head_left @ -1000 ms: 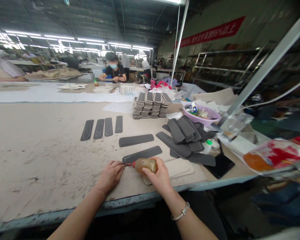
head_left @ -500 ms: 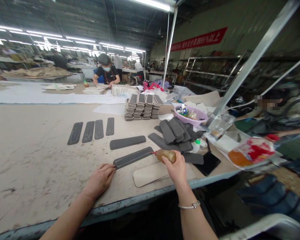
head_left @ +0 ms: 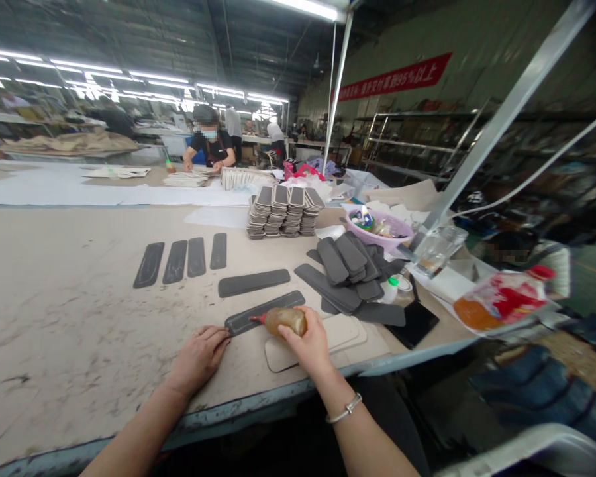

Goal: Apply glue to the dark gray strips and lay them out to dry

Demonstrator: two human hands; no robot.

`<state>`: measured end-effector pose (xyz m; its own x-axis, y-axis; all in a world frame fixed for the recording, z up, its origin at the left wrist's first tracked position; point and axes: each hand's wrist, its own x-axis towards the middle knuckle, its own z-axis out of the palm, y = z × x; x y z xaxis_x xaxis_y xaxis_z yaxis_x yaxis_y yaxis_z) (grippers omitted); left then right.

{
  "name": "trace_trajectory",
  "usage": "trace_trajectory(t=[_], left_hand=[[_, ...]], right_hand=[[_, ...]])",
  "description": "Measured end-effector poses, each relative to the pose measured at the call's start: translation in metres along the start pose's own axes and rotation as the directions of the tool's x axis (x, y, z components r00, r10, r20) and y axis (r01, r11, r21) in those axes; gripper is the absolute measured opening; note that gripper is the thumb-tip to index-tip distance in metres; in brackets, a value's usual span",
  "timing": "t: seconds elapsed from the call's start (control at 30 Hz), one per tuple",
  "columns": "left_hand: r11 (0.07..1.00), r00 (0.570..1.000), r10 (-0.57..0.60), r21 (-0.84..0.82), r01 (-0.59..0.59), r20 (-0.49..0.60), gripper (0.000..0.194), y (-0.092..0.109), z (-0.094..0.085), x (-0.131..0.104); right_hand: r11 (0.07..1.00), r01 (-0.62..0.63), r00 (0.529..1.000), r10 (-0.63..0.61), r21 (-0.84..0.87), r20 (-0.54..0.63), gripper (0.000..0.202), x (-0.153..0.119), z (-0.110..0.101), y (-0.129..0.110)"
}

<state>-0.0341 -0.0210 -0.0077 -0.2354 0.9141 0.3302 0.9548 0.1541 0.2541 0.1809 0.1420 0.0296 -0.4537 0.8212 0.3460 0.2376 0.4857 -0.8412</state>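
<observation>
My right hand [head_left: 308, 341] is wrapped around a squeeze bottle [head_left: 284, 322] of amber liquid, probably glue, lying tilted with its red nozzle pointing left. The nozzle tip is over a dark grey rounded strip [head_left: 273, 310], which has a thin wet-looking line near its edge. At the strip's left end, my left hand [head_left: 202, 358] rests on the table, fingers extended and close together, fingertips touching the corner. Beige rounded panels [head_left: 345, 333] lie partly beneath my right hand. Another dark strip [head_left: 253, 283] lies just beyond the one I touch.
Several dark strips [head_left: 176, 260] stand in a row at the left. Neat stacks [head_left: 284, 215] rise at the back, beside a loose dark pile [head_left: 347, 262] and a purple basin [head_left: 377, 232]. A metal post [head_left: 481, 149] slants up at right. A co-worker [head_left: 209, 142] sits opposite.
My right hand has moved left with the bottle, its nozzle passing from the strip's right end toward its left part. More of the beige panels shows. My left hand stays put.
</observation>
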Motion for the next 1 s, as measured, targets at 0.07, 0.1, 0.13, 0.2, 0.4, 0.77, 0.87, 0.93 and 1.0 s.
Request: trace_trajectory(t=[0.07, 0.1, 0.13, 0.2, 0.4, 0.77, 0.87, 0.93, 1.0], left_hand=[[1.0, 1.0, 0.0, -0.005, 0.0, -0.004, 0.027, 0.0, 0.0, 0.0], [1.0, 1.0, -0.004, -0.006, 0.004, -0.007, 0.028, 0.0, 0.001, 0.0], [1.0, 1.0, -0.009, -0.006, 0.009, -0.01, 0.028, 0.0, 0.001, 0.0], [1.0, 1.0, -0.017, -0.005, 0.017, -0.012, 0.028, -0.001, 0.001, -0.001], [1.0, 1.0, 0.0, -0.001, 0.0, 0.006, 0.029, -0.004, 0.003, 0.0], [1.0, 1.0, -0.007, 0.005, 0.008, -0.022, 0.029, -0.002, 0.006, 0.006], [1.0, 1.0, -0.011, 0.022, 0.012, -0.011, 0.027, -0.003, 0.008, 0.007], [1.0, 1.0, -0.012, 0.018, 0.012, -0.008, 0.027, -0.003, 0.009, 0.007], [1.0, 1.0, -0.011, 0.012, 0.011, -0.017, 0.027, -0.003, 0.01, 0.008]], right_hand=[[0.999, -0.02, 0.999, 0.018, -0.05, -0.028, 0.04, 0.004, -0.008, 0.005], [0.996, -0.032, 0.998, 0.027, -0.082, -0.055, 0.039, 0.007, -0.015, 0.008], [0.992, -0.045, 0.995, 0.034, -0.119, -0.089, 0.039, 0.011, -0.023, 0.012], [0.978, -0.08, 0.985, 0.048, -0.192, -0.167, 0.04, 0.017, -0.039, 0.019], [0.968, -0.153, 0.948, 0.087, -0.197, -0.307, 0.043, 0.029, -0.06, 0.025], [0.952, -0.161, 0.951, 0.079, -0.261, -0.3, 0.042, 0.036, -0.054, 0.03], [0.95, -0.168, 0.949, 0.084, -0.264, -0.303, 0.043, 0.033, -0.06, 0.028], [0.947, -0.171, 0.949, 0.084, -0.272, -0.304, 0.043, 0.031, -0.064, 0.027], [0.945, -0.162, 0.951, 0.072, -0.284, -0.301, 0.042, 0.03, -0.068, 0.027]])
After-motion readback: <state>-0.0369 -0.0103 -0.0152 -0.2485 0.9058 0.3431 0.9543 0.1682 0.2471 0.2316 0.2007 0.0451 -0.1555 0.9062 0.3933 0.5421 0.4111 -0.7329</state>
